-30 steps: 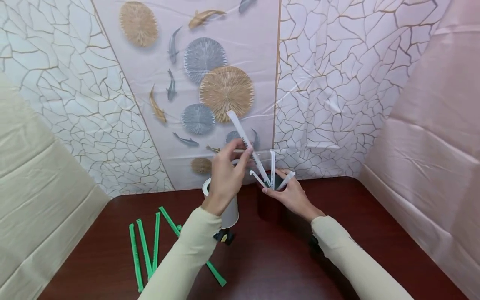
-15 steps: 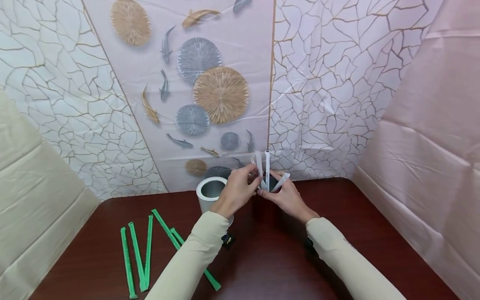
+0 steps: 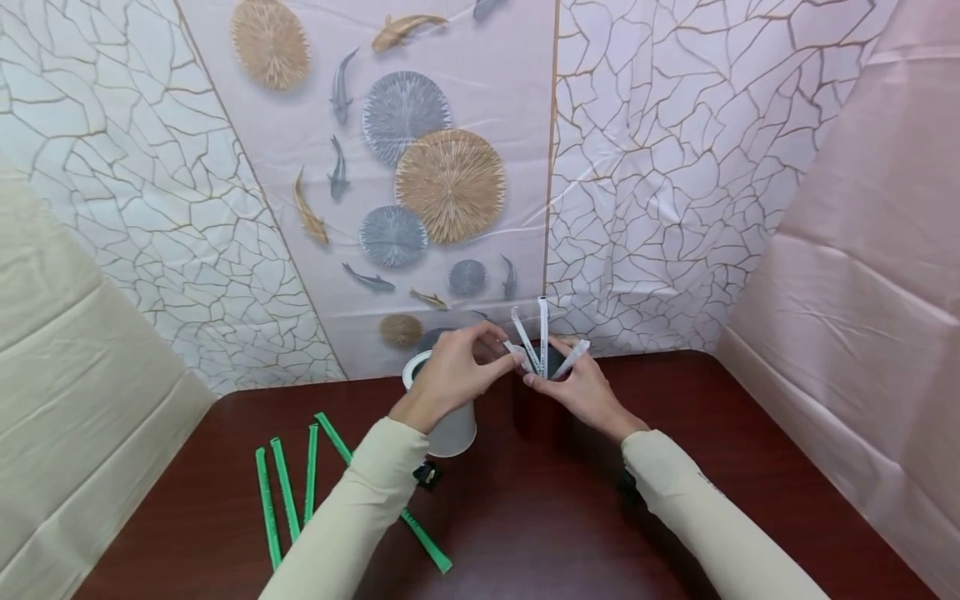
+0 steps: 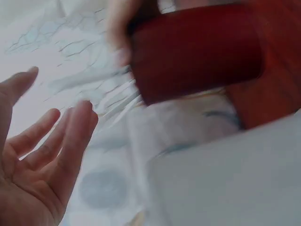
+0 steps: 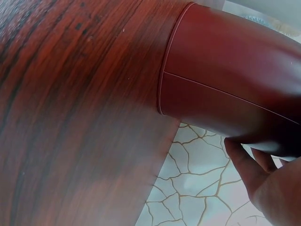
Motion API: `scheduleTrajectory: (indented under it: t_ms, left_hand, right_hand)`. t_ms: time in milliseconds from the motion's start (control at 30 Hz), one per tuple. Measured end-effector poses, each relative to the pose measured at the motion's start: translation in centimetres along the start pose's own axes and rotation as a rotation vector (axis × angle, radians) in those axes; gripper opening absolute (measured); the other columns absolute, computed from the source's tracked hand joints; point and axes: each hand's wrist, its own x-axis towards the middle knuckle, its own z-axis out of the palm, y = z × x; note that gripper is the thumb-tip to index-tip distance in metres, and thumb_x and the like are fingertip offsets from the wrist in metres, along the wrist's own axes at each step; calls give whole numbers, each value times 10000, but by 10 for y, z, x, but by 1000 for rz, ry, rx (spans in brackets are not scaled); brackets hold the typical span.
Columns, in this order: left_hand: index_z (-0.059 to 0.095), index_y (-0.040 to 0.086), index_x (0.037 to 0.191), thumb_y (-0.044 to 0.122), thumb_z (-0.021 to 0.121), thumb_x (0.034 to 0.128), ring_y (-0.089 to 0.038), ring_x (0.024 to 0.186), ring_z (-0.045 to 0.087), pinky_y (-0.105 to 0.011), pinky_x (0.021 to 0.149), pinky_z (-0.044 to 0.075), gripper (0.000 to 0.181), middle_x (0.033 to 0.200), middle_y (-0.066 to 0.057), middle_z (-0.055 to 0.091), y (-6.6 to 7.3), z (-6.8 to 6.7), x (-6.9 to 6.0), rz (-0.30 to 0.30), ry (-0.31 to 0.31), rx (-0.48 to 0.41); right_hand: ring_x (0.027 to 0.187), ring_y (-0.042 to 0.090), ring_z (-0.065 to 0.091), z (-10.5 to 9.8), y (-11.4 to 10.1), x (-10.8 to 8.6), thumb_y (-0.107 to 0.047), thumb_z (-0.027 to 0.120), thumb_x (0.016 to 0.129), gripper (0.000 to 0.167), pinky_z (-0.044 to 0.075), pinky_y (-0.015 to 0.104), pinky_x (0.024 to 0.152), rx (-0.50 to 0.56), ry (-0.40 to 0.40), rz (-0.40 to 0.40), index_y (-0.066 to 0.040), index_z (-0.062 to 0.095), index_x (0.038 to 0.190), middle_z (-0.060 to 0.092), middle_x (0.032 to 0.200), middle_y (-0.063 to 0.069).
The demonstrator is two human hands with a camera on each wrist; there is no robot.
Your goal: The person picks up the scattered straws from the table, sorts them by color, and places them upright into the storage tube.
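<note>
Several slim white stick sachets (image 3: 543, 333) lean out of a dark red cylindrical cup (image 3: 536, 412) at the back of the table. My right hand (image 3: 588, 396) grips this cup near its rim, with the thumb on the near side; the right wrist view shows fingertips against the cup wall (image 5: 230, 70). Just left of the cup's mouth is my left hand (image 3: 461, 367), its fingertips close to the sachets. In the left wrist view, that hand (image 4: 44, 160) has its fingers spread apart from the thumb, with nothing between them. The cup hides the sachets' lower ends.
A white can (image 3: 453, 429) with an open top stands left of the cup, partly behind my left hand. Several green stick sachets (image 3: 267, 508) lie on the dark wooden table (image 3: 525, 517) at the left, some partly covered by my sleeve. Patterned cloth hangs behind.
My left hand lowered a white stick sachet into the cup and let go of it, then drew back slightly left. My right hand stays on the cup.
</note>
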Motion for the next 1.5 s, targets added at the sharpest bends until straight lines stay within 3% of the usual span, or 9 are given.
scheduleTrajectory:
  t_ms: [167, 333, 567, 833, 1033, 1200, 1267, 1333, 1500]
  left_hand:
    - [751, 138, 1146, 440, 806, 928, -199, 1009, 747, -390, 889, 597, 376, 1071, -8, 780, -1, -38, -1, 52, 64, 88]
    - [696, 114, 1323, 457, 767, 949, -287, 1209, 673, -480, 1036, 546, 512, 1334, -74, 690, -36, -59, -9, -29, 82, 95]
    - [470, 69, 1571, 521, 725, 958, -420, 1515, 374, -616, 1199, 351, 803, 1648, -199, 370, -95, -27, -29, -181, 47, 101]
    - [367, 63, 1629, 511, 661, 998, -384, 1544, 345, -590, 1212, 345, 828, 1690, -166, 315, -112, 2, -48, -232, 45, 95]
    - [392, 51, 1616, 465, 687, 991, -378, 1522, 384, -561, 1219, 346, 806, 1661, -186, 367, -117, 4, -52, -203, 118, 78]
    - [373, 76, 1633, 516, 662, 1006, -356, 1524, 381, -560, 1208, 363, 819, 1670, -161, 354, -119, 1, -51, -201, 115, 74]
    - [358, 83, 1641, 535, 644, 1014, -350, 1528, 376, -563, 1206, 366, 825, 1675, -143, 345, -119, -1, -52, -206, 104, 76]
    - [349, 77, 1643, 537, 635, 1021, -359, 1529, 372, -576, 1204, 363, 825, 1676, -146, 338, -119, -3, -53, -204, 98, 75]
    - [332, 57, 1644, 487, 605, 1056, -353, 1524, 376, -565, 1213, 355, 778, 1673, -160, 328, -121, -4, -56, -198, 104, 38]
  right_hand:
    - [1319, 333, 494, -3, 1, 1, -293, 878, 887, 768, 412, 529, 1084, -5, 1, -1, -89, 540, 1546, 496, 1486, 187]
    - [1336, 344, 495, -7, 2, 0, -302, 879, 882, 800, 409, 525, 1095, -11, -9, 4, -52, 519, 1552, 491, 1493, 203]
    - [1342, 330, 494, -15, 7, -3, -400, 858, 895, 827, 403, 541, 1103, -35, -37, 41, -117, 482, 1575, 526, 1487, 156]
    - [1506, 427, 332, -22, -2, -19, -472, 825, 902, 1045, 313, 655, 1187, -42, 3, 83, -126, 226, 1685, 294, 1650, 231]
    - [1423, 398, 405, -34, -41, -17, -534, 746, 949, 864, 321, 518, 1218, 102, 371, -255, -95, 407, 1611, 403, 1561, 223]
    - [1195, 398, 561, -30, -96, -1, -409, 687, 981, 565, 407, 330, 1111, 38, 685, -615, 80, 661, 1263, 608, 1228, 287]
    - [1113, 390, 601, -20, -114, 1, -247, 681, 973, 394, 441, 307, 1064, 18, 638, -672, 90, 687, 1178, 648, 1144, 263]
    - [1076, 361, 633, -6, -127, 0, -110, 679, 974, 280, 489, 312, 1036, 36, 467, -648, 84, 690, 1176, 669, 1126, 233]
    - [1212, 337, 652, 42, -136, 0, 38, 617, 1006, 366, 563, 438, 1020, 106, 8, -308, 41, 620, 1372, 648, 1314, 206]
